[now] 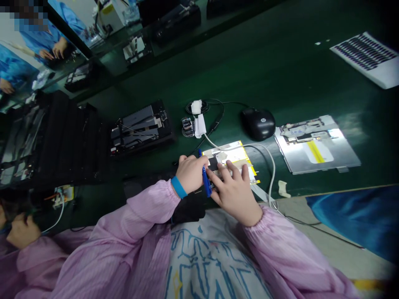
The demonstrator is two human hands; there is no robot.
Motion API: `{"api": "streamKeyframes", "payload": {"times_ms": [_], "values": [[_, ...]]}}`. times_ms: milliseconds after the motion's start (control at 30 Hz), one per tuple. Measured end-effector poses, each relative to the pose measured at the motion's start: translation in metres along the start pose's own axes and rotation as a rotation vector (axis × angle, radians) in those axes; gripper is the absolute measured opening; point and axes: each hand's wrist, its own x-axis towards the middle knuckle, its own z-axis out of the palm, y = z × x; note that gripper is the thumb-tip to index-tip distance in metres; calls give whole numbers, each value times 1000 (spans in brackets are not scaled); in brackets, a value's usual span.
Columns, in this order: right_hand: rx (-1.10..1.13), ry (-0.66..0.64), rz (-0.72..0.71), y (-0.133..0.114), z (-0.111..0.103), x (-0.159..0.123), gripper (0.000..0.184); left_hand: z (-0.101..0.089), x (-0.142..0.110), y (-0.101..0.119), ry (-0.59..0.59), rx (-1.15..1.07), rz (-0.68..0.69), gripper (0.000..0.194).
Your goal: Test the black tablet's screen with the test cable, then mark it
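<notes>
My left hand (190, 172), with a blue wristband, is closed around a blue pen-like tool (205, 179) whose upper end points at a flat device (237, 155) with a yellow-edged panel on the green table. My right hand (236, 189) lies on that device with its fingers stretched out, pressing it down right beside the tool. A white cable (268, 155) curves around the device's right side. Both arms wear pink sleeves.
A black mouse (258, 123) and a silver plate with a yellow strip (318, 145) lie to the right. A black tray holding an opened device (141, 128) sits to the left, with black racks (59, 141) beyond. People in blue work at the far left.
</notes>
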Motion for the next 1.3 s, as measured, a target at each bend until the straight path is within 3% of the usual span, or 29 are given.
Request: {"api": "streamKeyframes", "payload": {"times_ms": [133,200,267,367,467,633,800,1033,1300], "values": [[30,9,-10,3,0,-1,40,-7,-7,1,128,-67,-27,14],[93,58,-16,6,2,-3,32,-14,-17,5,249,-150,19,21],[168,139,-23,9,3,-4,24,-19,-28,11,289,-234,97,18],[298,256,-30,10,0,-3,18,-20,-42,21,143,-322,149,12],[458,286,-21,9,-6,-1,13,-16,-45,25,2,-399,121,13],[638,286,64,14,-9,-1,8,-12,-40,18,-41,-549,73,19],[522,354,111,24,4,-7,19,-15,-42,7,83,-488,46,17],[323,255,-29,23,14,-11,26,-8,-41,-5,71,-447,99,16],[153,203,-61,19,10,-11,26,-6,-41,-8,56,-437,86,12]]}}
